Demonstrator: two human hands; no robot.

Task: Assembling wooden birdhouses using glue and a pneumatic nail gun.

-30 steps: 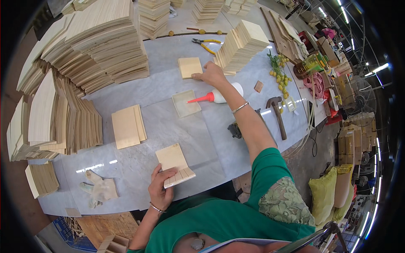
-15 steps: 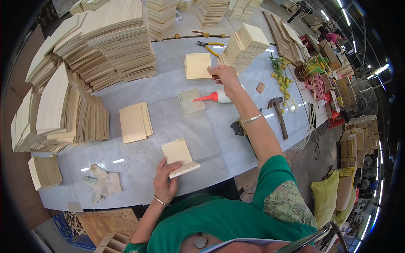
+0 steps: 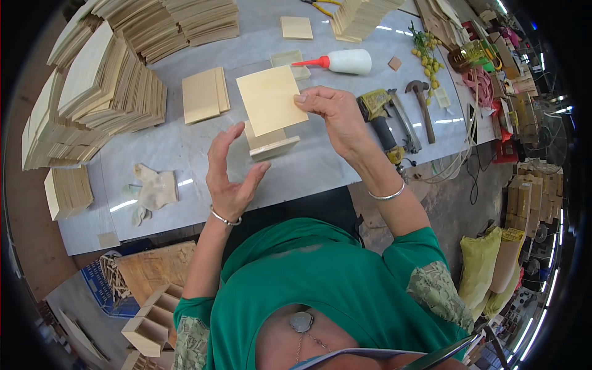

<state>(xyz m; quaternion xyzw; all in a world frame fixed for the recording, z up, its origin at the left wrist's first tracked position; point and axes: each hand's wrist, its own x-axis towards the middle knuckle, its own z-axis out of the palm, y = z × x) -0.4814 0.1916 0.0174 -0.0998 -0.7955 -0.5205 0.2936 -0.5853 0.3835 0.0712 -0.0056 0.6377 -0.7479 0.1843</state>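
In my right hand (image 3: 338, 117) is a thin, pale, square wooden panel (image 3: 271, 102), pinched at its right edge between thumb and fingers. The panel hangs over a small joined wooden piece (image 3: 275, 148) on the table and hides much of it. My left hand (image 3: 229, 176) is open beside that piece, thumb and fingers apart, holding nothing. Behind the panel lie a shallow translucent tray (image 3: 300, 72) and a white squeeze bottle (image 3: 349, 62) with a red nozzle. Another square panel (image 3: 296, 28) lies farther back.
Wooden boards (image 3: 202, 97) lie left of the panel, near tall board stacks (image 3: 132, 102). A glove (image 3: 157, 190) rests at the left front. On the right are a yellow-black power tool (image 3: 379, 117), a hammer (image 3: 422, 108) and a bunch of small yellow fruit (image 3: 430, 61).
My right hand has brought a square panel from the back of the table toward me. My left hand has let go of the joined wooden piece. The view has shifted toward my body.
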